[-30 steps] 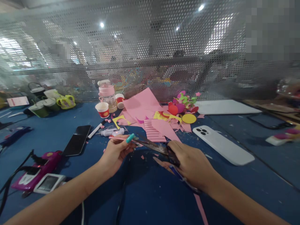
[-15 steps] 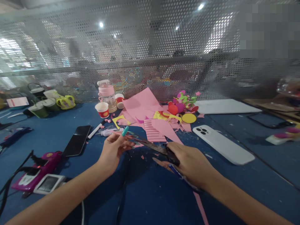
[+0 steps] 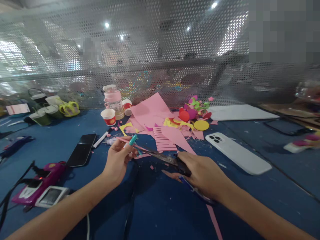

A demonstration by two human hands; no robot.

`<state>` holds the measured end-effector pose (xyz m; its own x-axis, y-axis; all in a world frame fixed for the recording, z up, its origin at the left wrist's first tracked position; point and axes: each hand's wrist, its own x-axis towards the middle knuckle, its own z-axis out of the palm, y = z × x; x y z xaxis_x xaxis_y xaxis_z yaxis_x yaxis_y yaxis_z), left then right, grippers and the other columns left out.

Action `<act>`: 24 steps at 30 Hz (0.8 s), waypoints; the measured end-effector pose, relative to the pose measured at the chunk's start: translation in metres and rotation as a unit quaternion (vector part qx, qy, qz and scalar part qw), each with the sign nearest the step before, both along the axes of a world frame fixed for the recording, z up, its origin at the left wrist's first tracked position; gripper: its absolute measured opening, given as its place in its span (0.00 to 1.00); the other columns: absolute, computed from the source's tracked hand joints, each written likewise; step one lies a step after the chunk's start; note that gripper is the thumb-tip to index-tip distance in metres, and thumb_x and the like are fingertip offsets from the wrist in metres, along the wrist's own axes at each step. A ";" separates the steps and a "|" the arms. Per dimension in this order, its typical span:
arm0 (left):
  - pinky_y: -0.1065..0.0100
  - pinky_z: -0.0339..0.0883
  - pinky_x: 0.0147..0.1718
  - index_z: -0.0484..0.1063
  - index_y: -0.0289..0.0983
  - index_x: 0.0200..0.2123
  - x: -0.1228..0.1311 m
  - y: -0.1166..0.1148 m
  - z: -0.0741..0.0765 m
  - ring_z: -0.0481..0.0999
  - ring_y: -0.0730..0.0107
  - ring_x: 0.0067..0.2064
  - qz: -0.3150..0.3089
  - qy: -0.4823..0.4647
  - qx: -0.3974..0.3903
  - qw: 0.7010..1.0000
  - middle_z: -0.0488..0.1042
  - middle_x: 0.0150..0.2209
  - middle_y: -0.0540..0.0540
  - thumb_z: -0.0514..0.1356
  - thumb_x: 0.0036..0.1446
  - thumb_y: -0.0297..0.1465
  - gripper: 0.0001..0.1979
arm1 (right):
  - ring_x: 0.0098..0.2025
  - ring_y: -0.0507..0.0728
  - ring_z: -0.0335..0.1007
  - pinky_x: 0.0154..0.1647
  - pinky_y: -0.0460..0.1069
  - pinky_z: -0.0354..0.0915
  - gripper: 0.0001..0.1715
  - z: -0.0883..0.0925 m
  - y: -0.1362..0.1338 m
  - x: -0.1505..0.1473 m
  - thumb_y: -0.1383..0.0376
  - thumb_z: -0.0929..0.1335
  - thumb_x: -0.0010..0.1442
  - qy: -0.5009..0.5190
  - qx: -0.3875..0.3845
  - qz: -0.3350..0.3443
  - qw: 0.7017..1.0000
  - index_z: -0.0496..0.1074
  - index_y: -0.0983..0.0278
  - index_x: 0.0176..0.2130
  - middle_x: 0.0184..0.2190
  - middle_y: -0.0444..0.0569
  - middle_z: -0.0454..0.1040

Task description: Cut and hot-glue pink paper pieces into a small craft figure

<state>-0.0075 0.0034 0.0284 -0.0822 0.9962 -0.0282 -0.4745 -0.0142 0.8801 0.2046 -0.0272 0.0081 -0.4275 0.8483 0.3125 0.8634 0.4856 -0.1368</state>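
My left hand (image 3: 117, 161), with long turquoise nails, pinches a narrow pink paper strip (image 3: 122, 139) between thumb and fingers. The scissors (image 3: 163, 157) reach toward that strip from the right, their blades pointing left and nearly together. Black handles of the scissors sit in my right hand (image 3: 203, 175), which is closed around them. Under the right hand lies a long blue object (image 3: 187, 185), mostly covered, so its kind is unclear. Just beyond the blades is a piece of pink paper ruled with dark lines (image 3: 165, 140).
Pink sheets (image 3: 151, 110), yellow offcuts and a pile of cut shapes (image 3: 191, 113) lie ahead. Paper cups (image 3: 108, 118) and a bottle (image 3: 113, 100) stand behind. A white phone (image 3: 237, 155) lies right; a black phone (image 3: 82, 150) and purple power strip (image 3: 32, 191) lie left.
My left hand has shifted slightly left, away from the scissors, with the strip in its fingers. The right hand and scissors have hardly moved.
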 end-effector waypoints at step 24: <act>0.80 0.65 0.15 0.68 0.33 0.18 -0.003 0.006 -0.005 0.70 0.79 0.17 -0.014 -0.051 -0.020 0.998 0.72 0.16 0.52 0.69 0.32 0.26 0.11 | 0.19 0.53 0.62 0.19 0.46 0.54 0.25 0.002 0.007 0.004 0.45 0.56 0.54 0.264 -0.142 -0.140 0.944 0.58 0.62 0.22 0.16 0.45 0.64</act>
<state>-0.0104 0.0090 0.0238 -0.0495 0.9960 -0.0744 -0.5610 0.0339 0.8271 0.2090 -0.0197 0.0099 -0.0213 0.9864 0.1628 0.7275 0.1270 -0.6742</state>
